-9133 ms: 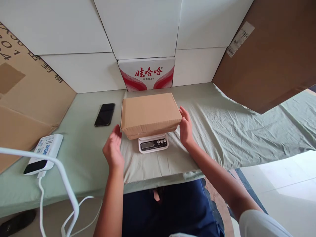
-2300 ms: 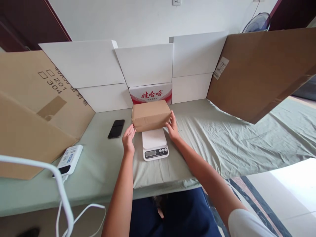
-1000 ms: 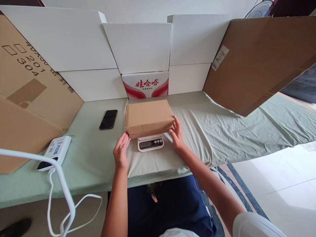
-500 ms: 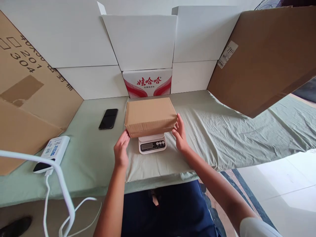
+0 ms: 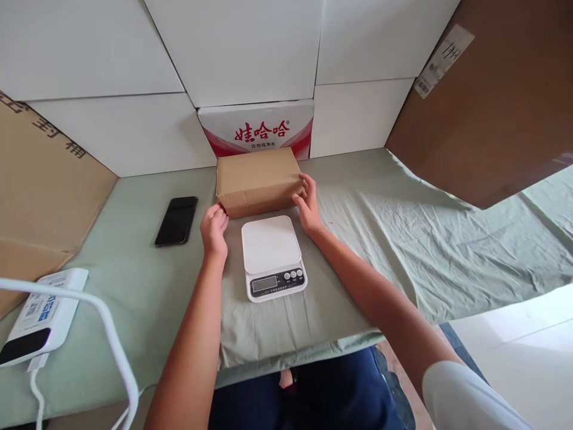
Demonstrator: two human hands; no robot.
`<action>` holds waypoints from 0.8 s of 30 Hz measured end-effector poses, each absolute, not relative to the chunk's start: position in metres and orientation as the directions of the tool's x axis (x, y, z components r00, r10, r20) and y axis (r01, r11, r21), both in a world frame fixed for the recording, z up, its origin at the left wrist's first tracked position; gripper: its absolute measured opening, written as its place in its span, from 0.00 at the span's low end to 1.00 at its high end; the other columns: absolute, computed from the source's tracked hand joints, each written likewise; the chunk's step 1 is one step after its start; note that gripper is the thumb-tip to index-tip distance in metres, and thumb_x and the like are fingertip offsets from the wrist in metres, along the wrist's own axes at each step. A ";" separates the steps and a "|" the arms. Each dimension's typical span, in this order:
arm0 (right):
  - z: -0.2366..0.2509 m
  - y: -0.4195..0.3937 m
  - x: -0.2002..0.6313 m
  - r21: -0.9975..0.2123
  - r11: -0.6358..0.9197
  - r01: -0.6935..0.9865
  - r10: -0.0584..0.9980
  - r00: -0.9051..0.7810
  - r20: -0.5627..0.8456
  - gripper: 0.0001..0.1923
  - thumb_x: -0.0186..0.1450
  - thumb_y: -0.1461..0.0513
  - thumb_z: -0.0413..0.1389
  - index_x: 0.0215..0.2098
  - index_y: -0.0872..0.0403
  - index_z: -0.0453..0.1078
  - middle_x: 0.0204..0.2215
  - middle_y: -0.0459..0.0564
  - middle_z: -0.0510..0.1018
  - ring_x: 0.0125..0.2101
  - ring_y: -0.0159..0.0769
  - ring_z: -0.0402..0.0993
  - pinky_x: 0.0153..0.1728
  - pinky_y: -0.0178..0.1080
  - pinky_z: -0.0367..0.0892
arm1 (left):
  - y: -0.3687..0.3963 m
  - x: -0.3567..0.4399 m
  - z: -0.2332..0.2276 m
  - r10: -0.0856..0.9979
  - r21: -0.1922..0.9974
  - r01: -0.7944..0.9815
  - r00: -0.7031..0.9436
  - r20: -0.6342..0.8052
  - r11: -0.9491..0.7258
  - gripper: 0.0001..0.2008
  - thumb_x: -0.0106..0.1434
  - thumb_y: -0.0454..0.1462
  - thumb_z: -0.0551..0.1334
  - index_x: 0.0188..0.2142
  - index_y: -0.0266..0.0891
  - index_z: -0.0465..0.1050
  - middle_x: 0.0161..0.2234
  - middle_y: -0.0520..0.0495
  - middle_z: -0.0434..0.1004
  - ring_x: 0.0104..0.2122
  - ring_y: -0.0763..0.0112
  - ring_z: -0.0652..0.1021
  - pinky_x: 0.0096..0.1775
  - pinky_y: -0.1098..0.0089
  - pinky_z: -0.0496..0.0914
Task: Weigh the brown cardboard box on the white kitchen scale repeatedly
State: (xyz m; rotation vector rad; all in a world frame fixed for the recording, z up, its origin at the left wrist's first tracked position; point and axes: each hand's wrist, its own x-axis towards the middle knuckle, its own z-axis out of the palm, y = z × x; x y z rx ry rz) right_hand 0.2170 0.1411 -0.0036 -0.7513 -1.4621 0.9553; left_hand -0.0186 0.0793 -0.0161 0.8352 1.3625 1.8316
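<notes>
A closed brown cardboard box [image 5: 259, 182] is behind the white kitchen scale [image 5: 271, 248], close to the red-and-white printed carton. My left hand [image 5: 214, 228] grips the box at its front left corner, with the fingertips partly hidden under or behind it. My right hand [image 5: 308, 203] holds the right end, thumb toward the front face and fingers along the side. The scale's flat platform is bare, and its dark display and round buttons face me. Whether the box rests fully on the cloth I cannot tell.
A black phone [image 5: 176, 221] lies left of the box on the green cloth [image 5: 358, 286]. Farther left are a white power bank [image 5: 49, 310] and a thick white cable [image 5: 110, 334]. White panels and the printed carton [image 5: 259, 128] stand behind; large brown cardboard [image 5: 483, 107] rises at right.
Both hands have moved the box away from me, off the scale's platform and toward the printed carton. The scale's platform is now uncovered. The camera view has tilted down and come closer.
</notes>
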 end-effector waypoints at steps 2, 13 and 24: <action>-0.004 0.140 0.220 -0.877 0.476 -0.062 0.873 -0.088 0.479 0.34 0.68 0.44 0.49 0.68 0.42 0.48 0.70 0.50 0.56 0.68 0.49 0.57 0.68 0.56 0.56 | 0.078 -0.024 -0.017 0.819 0.968 -0.135 -0.565 0.102 -0.214 0.22 0.57 0.46 0.64 0.49 0.42 0.76 0.56 0.40 0.77 0.60 0.55 0.74 0.63 0.54 0.63; -0.023 0.174 0.268 -0.910 0.414 -0.035 0.883 0.259 0.392 0.38 0.69 0.45 0.43 0.72 0.35 0.32 0.74 0.47 0.42 0.74 0.49 0.41 0.64 0.67 0.57 | 0.073 -0.074 -0.011 0.727 0.939 -0.182 -0.680 0.096 -0.293 0.30 0.64 0.51 0.51 0.61 0.46 0.68 0.69 0.40 0.61 0.68 0.60 0.64 0.63 0.58 0.63; -0.003 0.143 0.230 -0.913 0.401 -0.078 0.904 -0.130 0.408 0.37 0.68 0.42 0.51 0.71 0.41 0.51 0.73 0.43 0.54 0.72 0.46 0.50 0.71 0.54 0.53 | 0.078 -0.032 -0.015 0.897 0.955 -0.241 -0.439 0.054 -0.175 0.35 0.59 0.60 0.58 0.54 0.38 0.77 0.65 0.31 0.66 0.66 0.49 0.67 0.65 0.51 0.59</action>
